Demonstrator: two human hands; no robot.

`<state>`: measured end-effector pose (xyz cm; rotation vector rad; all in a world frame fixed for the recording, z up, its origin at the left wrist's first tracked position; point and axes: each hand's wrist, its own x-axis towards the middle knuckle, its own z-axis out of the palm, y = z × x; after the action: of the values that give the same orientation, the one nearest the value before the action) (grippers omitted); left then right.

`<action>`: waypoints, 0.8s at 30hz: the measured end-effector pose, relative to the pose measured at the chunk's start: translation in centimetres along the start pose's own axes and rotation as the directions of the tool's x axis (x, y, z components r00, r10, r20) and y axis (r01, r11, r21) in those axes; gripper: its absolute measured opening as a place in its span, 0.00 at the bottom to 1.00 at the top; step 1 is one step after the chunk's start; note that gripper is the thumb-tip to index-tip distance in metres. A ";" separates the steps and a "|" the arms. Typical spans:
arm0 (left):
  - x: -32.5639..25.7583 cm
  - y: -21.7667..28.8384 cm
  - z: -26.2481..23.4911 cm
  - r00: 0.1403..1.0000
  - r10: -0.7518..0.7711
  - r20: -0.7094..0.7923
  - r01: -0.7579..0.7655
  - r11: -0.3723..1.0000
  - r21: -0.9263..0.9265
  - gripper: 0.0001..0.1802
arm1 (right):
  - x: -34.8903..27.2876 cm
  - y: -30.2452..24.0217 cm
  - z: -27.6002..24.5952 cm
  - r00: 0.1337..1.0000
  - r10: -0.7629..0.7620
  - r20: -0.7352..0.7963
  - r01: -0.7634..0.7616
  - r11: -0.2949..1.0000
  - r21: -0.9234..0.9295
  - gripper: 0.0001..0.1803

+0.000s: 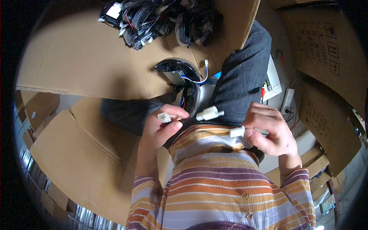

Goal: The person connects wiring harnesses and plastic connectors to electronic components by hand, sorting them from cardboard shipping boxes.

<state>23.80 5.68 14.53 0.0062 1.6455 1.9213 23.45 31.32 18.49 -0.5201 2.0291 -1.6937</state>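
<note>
Brown cardboard point(84, 65), white plastic connectors point(209, 113) (blocky, stubby), hands point(273, 128) each pinching one

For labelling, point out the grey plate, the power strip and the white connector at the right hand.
Grey plate point(174, 78), head view: its flat face.
Power strip point(287, 101), head view: middle of its white body.
White connector point(237, 132) at the right hand point(276, 129), head view: its housing's side.

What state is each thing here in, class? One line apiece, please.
Left hand: curled around a white connector
Right hand: pinching another connector
Middle connector: gripped by neither hand
Curved black unit: wires trailing out
White plug: joined to nothing visible
Black units: heaped on cardboard
Power strip: cable plugged in; whether live, unclear
</note>
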 end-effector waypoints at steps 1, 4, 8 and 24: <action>0.1 -0.1 0.0 0.997 0.073 -0.012 -0.072 0.993 0.090 0.08 | 0.0 0.0 0.0 1.000 0.007 -0.003 -0.007 1.000 -0.004 0.03; 0.8 -0.9 -0.5 0.982 0.148 0.114 -0.143 0.988 -0.057 0.07 | 0.1 0.1 0.1 1.000 0.012 -0.002 -0.012 1.000 -0.014 0.03; 0.5 -1.4 -0.4 0.988 0.108 0.114 -0.089 0.983 -0.162 0.07 | 0.1 0.4 0.6 0.999 0.001 -0.038 0.000 1.000 0.027 0.07; 1.2 -0.4 0.1 0.965 0.100 0.242 -0.120 0.991 0.068 0.04 | 0.4 -0.1 1.0 0.998 -0.064 0.028 0.065 0.998 -0.024 0.03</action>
<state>23.02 6.30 13.72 0.3546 1.5876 1.8508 23.70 30.26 18.41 -0.6201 2.0364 -1.6912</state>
